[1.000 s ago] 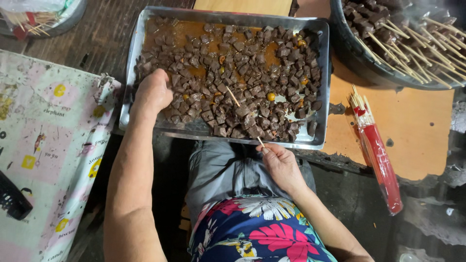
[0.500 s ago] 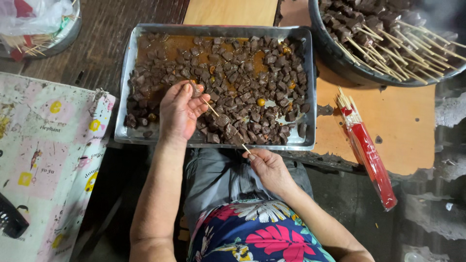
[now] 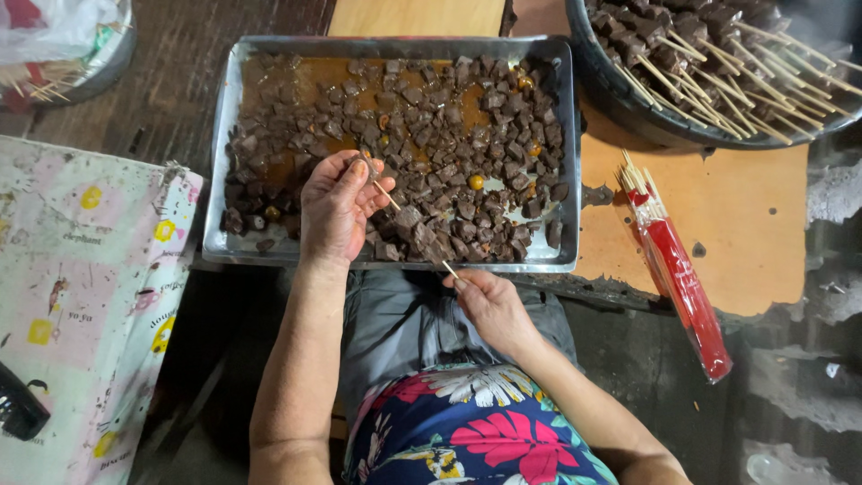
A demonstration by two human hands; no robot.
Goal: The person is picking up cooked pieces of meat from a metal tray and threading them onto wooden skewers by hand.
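A metal tray (image 3: 220,153) holds many dark brown meat cubes (image 3: 449,144) in an orange marinade. My right hand (image 3: 489,305) pinches the near end of a thin wooden skewer (image 3: 409,229) just below the tray's front rim. The skewer slants up and left across the meat, with a few cubes threaded on it. My left hand (image 3: 337,207) is over the tray's front left part, its fingertips closed on a meat cube (image 3: 364,166) at the skewer's far tip.
A dark bowl (image 3: 628,117) of finished meat skewers sits at the top right. A red packet of bare skewers (image 3: 678,274) lies on an orange board (image 3: 763,233). A patterned cloth (image 3: 81,296) covers the left. Another bowl (image 3: 99,67) is at the top left.
My left hand has come from the tray's left rim to the middle front of the meat and taken a cube to the skewer's tip. The right hand has barely moved.
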